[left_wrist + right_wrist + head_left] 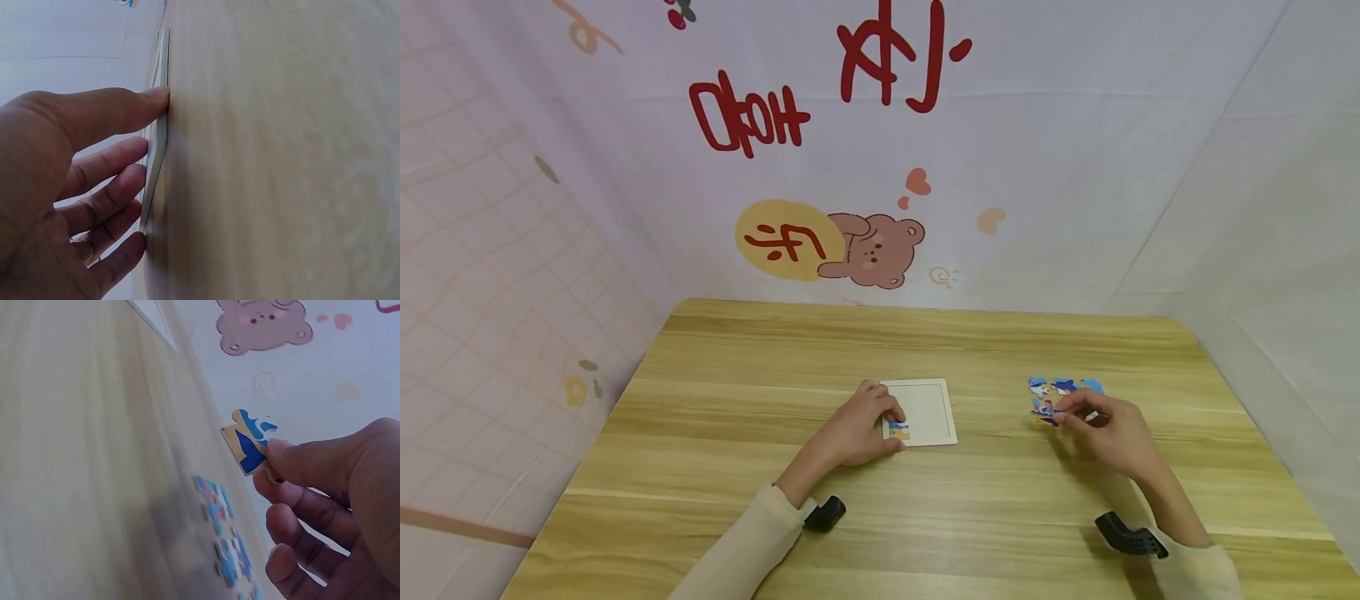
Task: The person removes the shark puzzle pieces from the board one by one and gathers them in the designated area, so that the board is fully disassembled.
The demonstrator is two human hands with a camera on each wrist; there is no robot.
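Observation:
A white square puzzle tray (930, 412) lies on the table, with a blue and yellow puzzle piece (898, 431) in its near left corner. My left hand (859, 425) holds the tray at its left side, thumb at the near edge and fingers spread along the left side. In the left wrist view the tray's thin edge (159, 134) runs between thumb and fingers. To the right, my right hand (1114, 430) pinches a tan and blue jigsaw piece (250, 442) between thumb and index finger, raised above the table. Beside that hand lie several loose puzzle pieces (1064, 386), partly hidden by it.
The wooden table (760, 350) reaches back to a white cloth (1037, 150) printed with a bear and red characters. More cloth hangs at the left and right sides. Each wrist wears a black camera (826, 514).

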